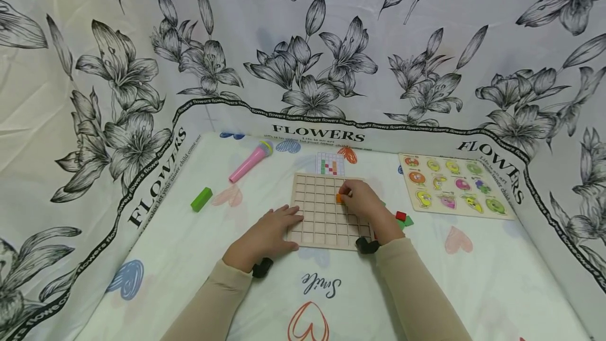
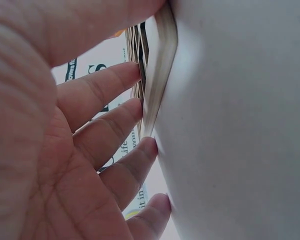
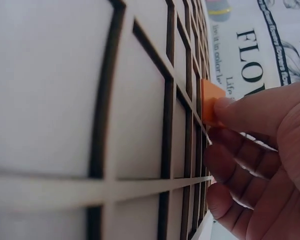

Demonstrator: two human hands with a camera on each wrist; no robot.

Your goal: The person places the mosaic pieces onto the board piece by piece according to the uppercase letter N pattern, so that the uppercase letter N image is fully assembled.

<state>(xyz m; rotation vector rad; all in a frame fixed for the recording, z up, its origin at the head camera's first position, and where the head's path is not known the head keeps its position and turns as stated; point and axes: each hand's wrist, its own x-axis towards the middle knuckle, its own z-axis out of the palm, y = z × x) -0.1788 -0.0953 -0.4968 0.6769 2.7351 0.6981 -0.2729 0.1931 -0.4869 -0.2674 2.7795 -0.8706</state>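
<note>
A light wooden grid board [image 1: 314, 220] with square cells lies on the covered table. My right hand [image 1: 362, 199] reaches over its upper right part and pinches an orange block [image 1: 339, 199] between thumb and fingers. In the right wrist view, the orange block [image 3: 211, 102] sits right at the grid lines, the thumb on its near face. My left hand [image 1: 274, 231] rests at the board's left edge with fingers spread. In the left wrist view, the fingertips [image 2: 132, 75] touch the board's edge [image 2: 162, 65].
Behind the board lies a pattern card [image 1: 330, 163] with coloured squares. Red [image 1: 401, 216] and green blocks [image 1: 408, 221] lie right of the right wrist, near a fruit puzzle board [image 1: 454, 186]. To the left are a green block [image 1: 201, 199] and a pink toy microphone [image 1: 251, 162].
</note>
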